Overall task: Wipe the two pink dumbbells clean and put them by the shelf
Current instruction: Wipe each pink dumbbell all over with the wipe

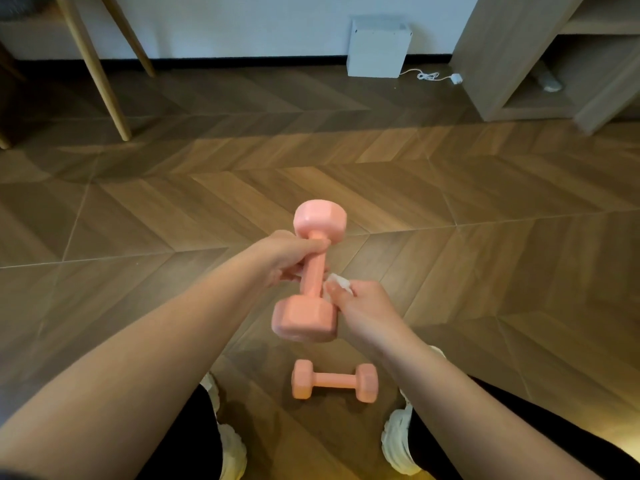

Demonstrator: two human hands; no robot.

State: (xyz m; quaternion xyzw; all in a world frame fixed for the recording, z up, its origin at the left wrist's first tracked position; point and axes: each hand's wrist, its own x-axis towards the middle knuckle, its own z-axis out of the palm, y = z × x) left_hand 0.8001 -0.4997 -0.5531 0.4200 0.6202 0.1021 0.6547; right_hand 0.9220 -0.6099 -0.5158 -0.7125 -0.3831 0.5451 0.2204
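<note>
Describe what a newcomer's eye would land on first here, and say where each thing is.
First comes the pink dumbbell held up at the centre, the left hand gripping its handle while the right hand holds a white wipe to it. Next is the second pink dumbbell, lying on the floor between the white shoes. The wooden shelf stands at the upper right.

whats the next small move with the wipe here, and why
Probably slide the white wipe down onto the near head of the held dumbbell: the right hand pinches it against the handle above that head, while the left hand grips the handle's far end. The other dumbbell lies on the floor.
</note>
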